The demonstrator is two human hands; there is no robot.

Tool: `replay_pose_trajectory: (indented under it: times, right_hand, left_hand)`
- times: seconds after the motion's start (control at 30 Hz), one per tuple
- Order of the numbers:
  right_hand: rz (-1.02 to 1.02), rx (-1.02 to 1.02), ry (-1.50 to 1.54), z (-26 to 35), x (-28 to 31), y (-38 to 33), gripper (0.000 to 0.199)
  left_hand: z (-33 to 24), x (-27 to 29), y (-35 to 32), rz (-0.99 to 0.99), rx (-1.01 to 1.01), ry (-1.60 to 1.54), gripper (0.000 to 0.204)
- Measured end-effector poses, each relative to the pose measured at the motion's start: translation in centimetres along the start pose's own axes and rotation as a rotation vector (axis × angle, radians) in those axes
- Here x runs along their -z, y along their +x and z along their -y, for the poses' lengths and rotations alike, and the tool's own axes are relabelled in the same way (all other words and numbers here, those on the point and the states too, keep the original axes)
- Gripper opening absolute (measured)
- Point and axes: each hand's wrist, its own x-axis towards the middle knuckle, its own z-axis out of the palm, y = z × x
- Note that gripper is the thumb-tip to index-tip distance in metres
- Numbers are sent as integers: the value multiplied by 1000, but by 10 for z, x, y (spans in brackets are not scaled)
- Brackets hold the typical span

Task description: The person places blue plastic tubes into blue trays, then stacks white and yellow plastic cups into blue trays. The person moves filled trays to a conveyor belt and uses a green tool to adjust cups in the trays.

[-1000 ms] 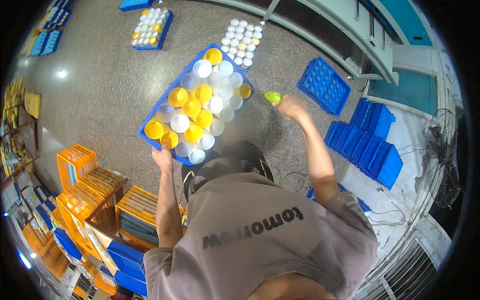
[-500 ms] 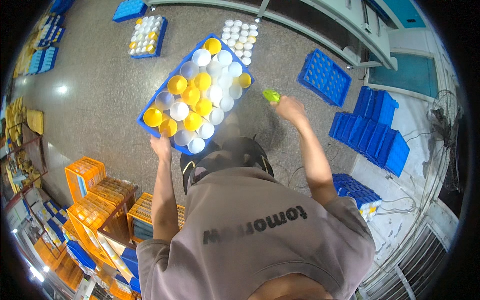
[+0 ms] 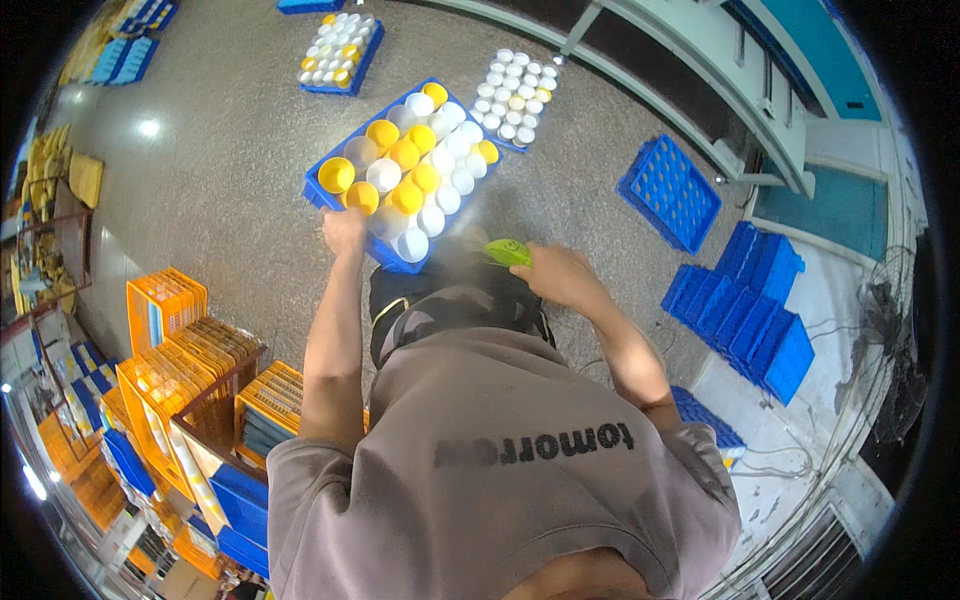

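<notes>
In the head view, my left hand (image 3: 343, 231) grips the near left edge of a blue plastic crate (image 3: 392, 258), fingers mostly hidden under its rim. The crate is tilted in front of my legs, filled with rows of white cups (image 3: 431, 220) and yellow cups (image 3: 337, 175), their open mouths facing up. Closed around a lime-green rounded object (image 3: 509, 251), my right hand (image 3: 556, 276) is just right of the crate's near end, apart from it. The object's exact kind cannot be made out. A pale haze blurs the space between object and crate.
Cup-filled trays (image 3: 341, 52) (image 3: 516, 98) sit on the floor beyond. To the right are a perforated blue crate (image 3: 671, 192) and stacked blue crates (image 3: 740, 325). Orange crates (image 3: 165, 305) stand at left; a metal frame (image 3: 690, 85) runs along the far right.
My right hand has come leftward and closer to my body with the green object, nearer the crate. The crate and my left hand have shifted slightly; the whole view has turned a little.
</notes>
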Motion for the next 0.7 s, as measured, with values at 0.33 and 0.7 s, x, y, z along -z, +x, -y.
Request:
replay_pose_trajectory:
  times: [0.33,0.7]
  right_hand:
    - [-119,99,-18,33,28,-2,39]
    - [-174,175,-210,103,72,69,41]
  left_hand:
    - [-18,19,-5,-31,46,-1,74]
    - [2,30,71,14,79,-92,74]
